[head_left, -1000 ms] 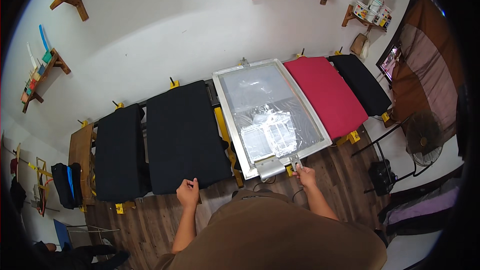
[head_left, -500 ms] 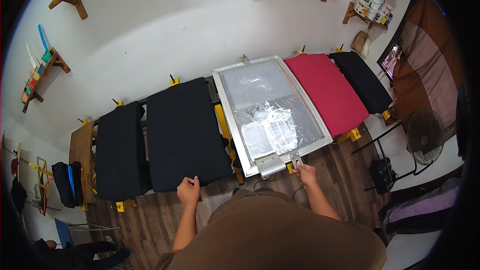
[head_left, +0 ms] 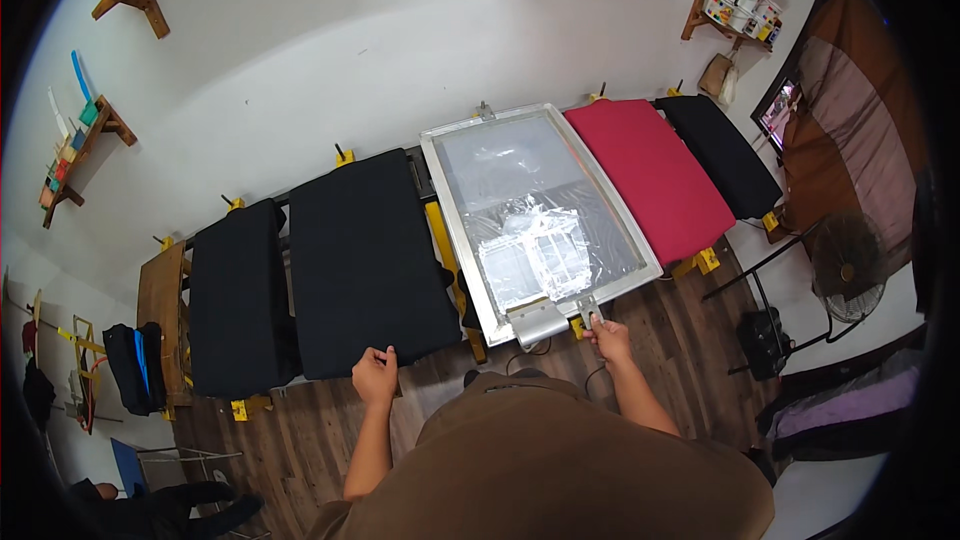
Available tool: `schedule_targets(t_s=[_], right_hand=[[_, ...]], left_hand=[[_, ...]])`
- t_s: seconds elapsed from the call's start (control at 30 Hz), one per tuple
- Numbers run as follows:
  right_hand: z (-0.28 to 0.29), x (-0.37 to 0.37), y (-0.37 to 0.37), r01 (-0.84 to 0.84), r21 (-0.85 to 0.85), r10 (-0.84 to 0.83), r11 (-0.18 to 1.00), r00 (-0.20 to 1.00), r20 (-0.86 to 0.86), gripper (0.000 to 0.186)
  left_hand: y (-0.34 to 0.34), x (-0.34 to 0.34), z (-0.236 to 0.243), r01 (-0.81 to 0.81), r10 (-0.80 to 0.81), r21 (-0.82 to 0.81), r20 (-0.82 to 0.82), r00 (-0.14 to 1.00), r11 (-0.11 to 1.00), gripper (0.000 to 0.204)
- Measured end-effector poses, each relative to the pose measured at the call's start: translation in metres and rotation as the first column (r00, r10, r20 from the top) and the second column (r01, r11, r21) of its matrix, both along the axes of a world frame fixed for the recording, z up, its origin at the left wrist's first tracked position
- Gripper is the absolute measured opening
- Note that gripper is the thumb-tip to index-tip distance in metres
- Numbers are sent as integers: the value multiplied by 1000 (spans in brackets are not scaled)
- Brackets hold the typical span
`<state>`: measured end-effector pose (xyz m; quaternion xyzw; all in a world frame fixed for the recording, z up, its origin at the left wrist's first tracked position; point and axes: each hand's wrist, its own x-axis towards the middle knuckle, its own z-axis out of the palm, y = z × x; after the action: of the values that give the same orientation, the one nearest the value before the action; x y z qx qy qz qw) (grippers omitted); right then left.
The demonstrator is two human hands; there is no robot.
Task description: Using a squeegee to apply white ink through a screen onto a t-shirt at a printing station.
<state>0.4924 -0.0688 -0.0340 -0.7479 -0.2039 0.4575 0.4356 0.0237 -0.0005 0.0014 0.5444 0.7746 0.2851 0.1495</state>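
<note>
A silkscreen frame (head_left: 455, 220) with a pale metal border lies over one of the boards in the row. Shiny clear film covers much of its grey mesh. At its near edge, my right hand (head_left: 610, 340) is closed on a small metal bracket (head_left: 588, 310). Just left of that, a wider metal plate (head_left: 538, 324) is fixed to the frame. My left hand (head_left: 375, 375), loosely curled with nothing showing in it, is by the near edge of a black shirt (head_left: 365, 260) stretched over a board. Whether it touches the cloth I cannot tell.
A red shirt (head_left: 650, 175) and another black shirt (head_left: 715, 155) cover boards to the right; one more black shirt (head_left: 238, 300) lies left. Yellow clamps (head_left: 345, 156) line the row. A standing fan (head_left: 846, 270) is at right. A person in dark clothes (head_left: 160, 508) is at lower left.
The whole scene sits slightly higher in the picture, from a small shift of view. Both hands keep nearly the same places, the right one still on the bracket.
</note>
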Motion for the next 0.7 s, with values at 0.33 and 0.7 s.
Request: schedule_targets(t_s=[0.33,0.7], right_hand=[[11,4,2,-43,-52,42,998,999,-29,43],[13,16,-3,-173,-152,140,973,969,-205,52]], left_hand=[[0,2,5,50,-47,-55,46,998,997,35],[-4,-6,2,285,-304,-192,-79,949,939,37]])
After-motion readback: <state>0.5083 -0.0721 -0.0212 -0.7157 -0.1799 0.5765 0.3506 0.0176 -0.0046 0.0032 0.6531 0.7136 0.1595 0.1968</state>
